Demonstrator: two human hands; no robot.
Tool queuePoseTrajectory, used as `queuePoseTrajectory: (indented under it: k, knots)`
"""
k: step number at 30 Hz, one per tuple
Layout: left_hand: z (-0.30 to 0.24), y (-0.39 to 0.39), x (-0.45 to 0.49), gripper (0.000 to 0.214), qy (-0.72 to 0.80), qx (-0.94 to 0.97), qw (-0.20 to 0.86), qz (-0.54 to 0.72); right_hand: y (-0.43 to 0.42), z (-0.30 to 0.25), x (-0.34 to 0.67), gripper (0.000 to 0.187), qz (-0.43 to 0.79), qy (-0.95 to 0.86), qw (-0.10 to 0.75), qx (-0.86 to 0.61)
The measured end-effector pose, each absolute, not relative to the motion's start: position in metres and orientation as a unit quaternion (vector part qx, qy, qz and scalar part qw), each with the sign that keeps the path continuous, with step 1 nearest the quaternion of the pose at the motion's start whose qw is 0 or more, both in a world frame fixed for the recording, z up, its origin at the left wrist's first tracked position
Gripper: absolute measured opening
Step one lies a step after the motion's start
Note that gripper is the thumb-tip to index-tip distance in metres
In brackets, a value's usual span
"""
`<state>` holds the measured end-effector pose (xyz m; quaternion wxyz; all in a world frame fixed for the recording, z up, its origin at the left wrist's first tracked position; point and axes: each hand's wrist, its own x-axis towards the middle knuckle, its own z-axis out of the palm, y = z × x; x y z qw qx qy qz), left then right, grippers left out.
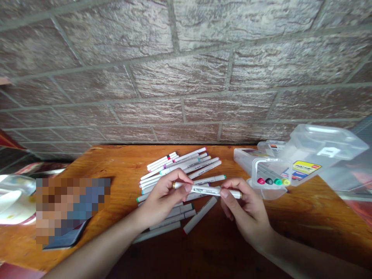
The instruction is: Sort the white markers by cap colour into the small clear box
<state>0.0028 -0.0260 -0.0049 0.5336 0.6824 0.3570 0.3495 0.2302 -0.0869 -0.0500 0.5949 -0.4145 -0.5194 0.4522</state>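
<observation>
A white marker with gold-coloured ends is held level between my two hands, its printed side facing me. My left hand pinches it near its left end with thumb and fingers. Toward the other end, my right hand grips it the same way. Below and behind it lies a loose pile of white markers with variously coloured ends, partly hidden by my left hand. One marker with a red end lies slanted just in front of the pile.
Right of the pile, a clear plastic case lies on its side with several markers inside, coloured ends toward me. Behind it stands a larger clear container. A dark flat device, partly pixelated, lies left on the wooden table. A brick-patterned wall borders the back.
</observation>
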Motion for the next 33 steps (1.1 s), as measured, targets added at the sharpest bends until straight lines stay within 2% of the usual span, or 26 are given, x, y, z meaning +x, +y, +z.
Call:
queuePoseTrajectory:
  k: [9, 19, 33]
  knots:
    - [-0.008, -0.016, 0.0, 0.026, 0.339, 0.674, 0.555, 0.351, -0.083, -0.044, 0.23, 0.026, 0.417, -0.508, 0.602, -0.454]
    - [-0.007, -0.01, -0.001, 0.031, 0.301, 0.662, 0.59, 0.351, -0.081, -0.046, 0.229, 0.031, 0.437, -0.471, 0.617, -0.454]
    - [-0.015, -0.006, -0.006, 0.029, 0.265, 0.578, 0.679, 0.367, -0.084, -0.054, 0.227, 0.025, 0.477, -0.44, 0.629, -0.428]
